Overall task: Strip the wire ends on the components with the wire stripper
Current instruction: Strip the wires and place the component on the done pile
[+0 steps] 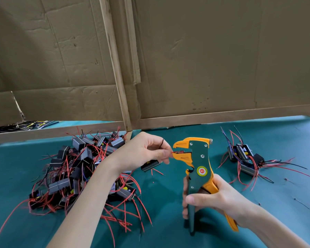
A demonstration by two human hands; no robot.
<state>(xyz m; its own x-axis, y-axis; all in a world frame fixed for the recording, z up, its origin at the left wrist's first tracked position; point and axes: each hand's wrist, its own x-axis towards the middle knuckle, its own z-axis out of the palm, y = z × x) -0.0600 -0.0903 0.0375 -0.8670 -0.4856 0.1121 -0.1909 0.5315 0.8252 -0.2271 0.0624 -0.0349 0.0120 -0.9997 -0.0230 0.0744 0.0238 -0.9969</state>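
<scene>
My right hand point(217, 197) grips the handles of a green and orange wire stripper point(198, 161), held upright with its jaws pointing left. My left hand point(147, 151) pinches a red wire point(172, 152) whose end sits between the stripper's jaws. That wire's component, a small black block point(149, 165), hangs under my left fingers, and a black wire loops above them. A large pile of the same black components with red and black wires point(82, 174) lies on the left of the teal table point(165, 203).
A smaller group of components with wires point(243, 156) lies at the right. Small wire scraps point(301, 203) dot the cloth near the right edge. Cardboard walls with wooden strips point(118, 77) stand behind the table. More wires lie beyond the left wall.
</scene>
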